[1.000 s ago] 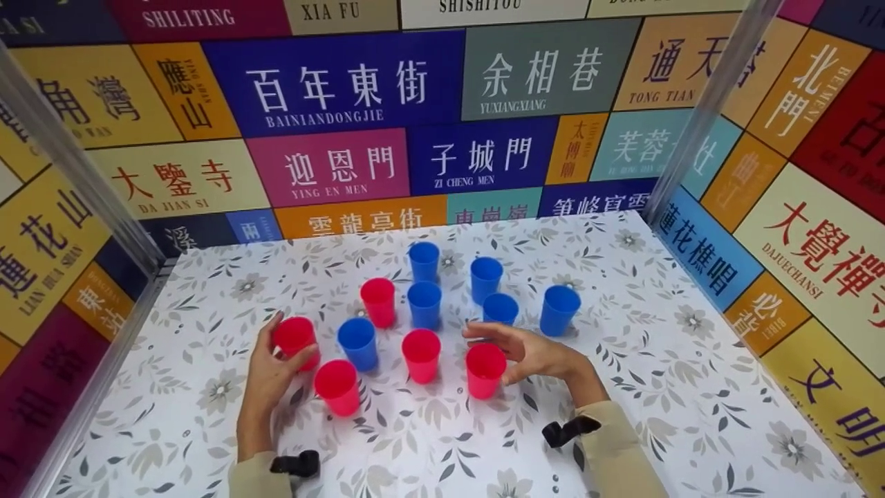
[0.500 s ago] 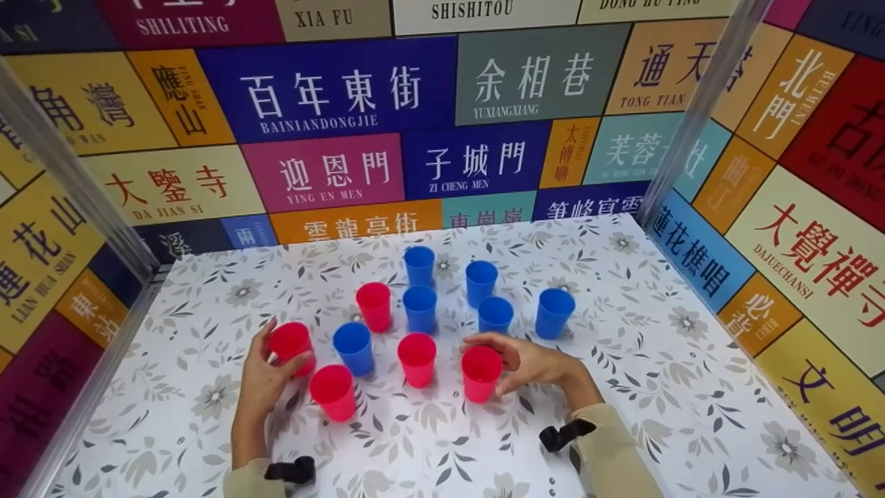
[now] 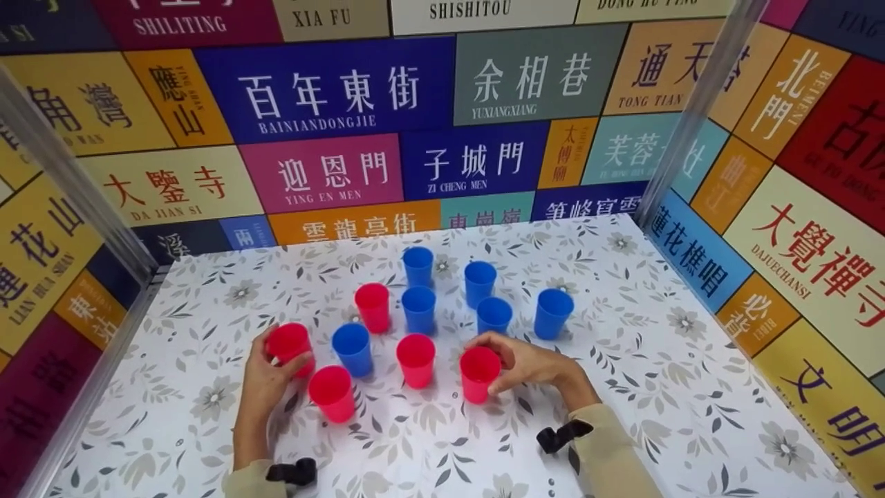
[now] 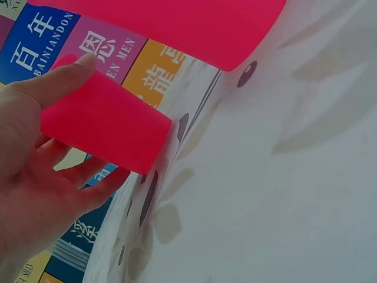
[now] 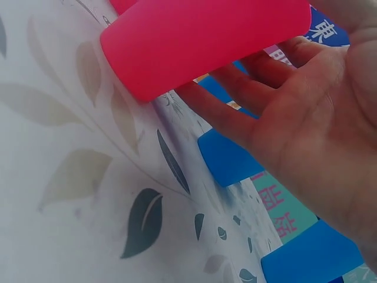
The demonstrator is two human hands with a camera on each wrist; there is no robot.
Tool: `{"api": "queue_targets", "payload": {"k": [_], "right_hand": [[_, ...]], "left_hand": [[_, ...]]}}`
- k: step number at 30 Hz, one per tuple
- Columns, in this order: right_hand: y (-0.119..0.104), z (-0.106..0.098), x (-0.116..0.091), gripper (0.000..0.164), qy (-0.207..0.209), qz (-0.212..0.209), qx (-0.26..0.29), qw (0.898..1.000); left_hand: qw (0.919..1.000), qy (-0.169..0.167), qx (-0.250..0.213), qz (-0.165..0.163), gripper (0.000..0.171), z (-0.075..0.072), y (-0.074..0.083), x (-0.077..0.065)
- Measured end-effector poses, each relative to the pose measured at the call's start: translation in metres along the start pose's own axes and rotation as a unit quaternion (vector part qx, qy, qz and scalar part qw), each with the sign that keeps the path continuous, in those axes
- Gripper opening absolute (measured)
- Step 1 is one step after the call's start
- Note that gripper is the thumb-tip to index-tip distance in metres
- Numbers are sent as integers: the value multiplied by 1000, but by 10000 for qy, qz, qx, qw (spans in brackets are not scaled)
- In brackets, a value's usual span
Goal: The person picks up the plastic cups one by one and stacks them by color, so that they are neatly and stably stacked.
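Observation:
My left hand [image 3: 265, 387] grips an upright red plastic cup [image 3: 287, 342] at the left end of the group. In the left wrist view its thumb lies along the near side of that red cup [image 4: 109, 121], with the other fingers curled behind. To the right, my right hand [image 3: 531, 362] holds another upright red cup [image 3: 478, 373] between thumb and fingers. The right wrist view shows the fingers reaching round behind this red cup [image 5: 206, 47], close over the tabletop. A red cup [image 3: 331, 394] stands in front, another red cup [image 3: 415, 361] in the middle.
Behind stand one more red cup [image 3: 373, 308] and several blue cups [image 3: 419, 310], all upright. One blue cup [image 3: 352, 350] sits between the red ones. The table [image 3: 387, 456] has a white leaf-print cover. Printed wall panels [image 3: 325, 173] enclose its back and sides.
My right hand has closed in from a wide spread to hold the right-hand red cup. My left fingers have drawn closer round theirs. The head view has shifted slightly; the cups keep their places.

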State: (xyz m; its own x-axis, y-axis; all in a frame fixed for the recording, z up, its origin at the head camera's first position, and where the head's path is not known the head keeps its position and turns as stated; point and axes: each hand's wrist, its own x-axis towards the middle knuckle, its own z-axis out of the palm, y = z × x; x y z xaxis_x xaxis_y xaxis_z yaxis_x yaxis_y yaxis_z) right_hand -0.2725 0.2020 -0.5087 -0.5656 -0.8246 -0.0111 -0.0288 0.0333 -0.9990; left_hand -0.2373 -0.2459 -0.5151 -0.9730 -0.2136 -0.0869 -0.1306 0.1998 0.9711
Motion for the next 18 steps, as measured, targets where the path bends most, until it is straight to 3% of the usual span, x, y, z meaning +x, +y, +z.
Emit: {"api": "queue_targets", "payload": {"k": [13, 18], "right_hand": [[-10, 8, 1, 65, 234, -68, -478, 9986], [-20, 10, 1, 66, 324, -169, -563, 9977]], "left_hand": [[9996, 135, 0, 261, 77, 1, -7, 0], [10000, 46, -38, 66, 80, 0, -7, 1]]}}
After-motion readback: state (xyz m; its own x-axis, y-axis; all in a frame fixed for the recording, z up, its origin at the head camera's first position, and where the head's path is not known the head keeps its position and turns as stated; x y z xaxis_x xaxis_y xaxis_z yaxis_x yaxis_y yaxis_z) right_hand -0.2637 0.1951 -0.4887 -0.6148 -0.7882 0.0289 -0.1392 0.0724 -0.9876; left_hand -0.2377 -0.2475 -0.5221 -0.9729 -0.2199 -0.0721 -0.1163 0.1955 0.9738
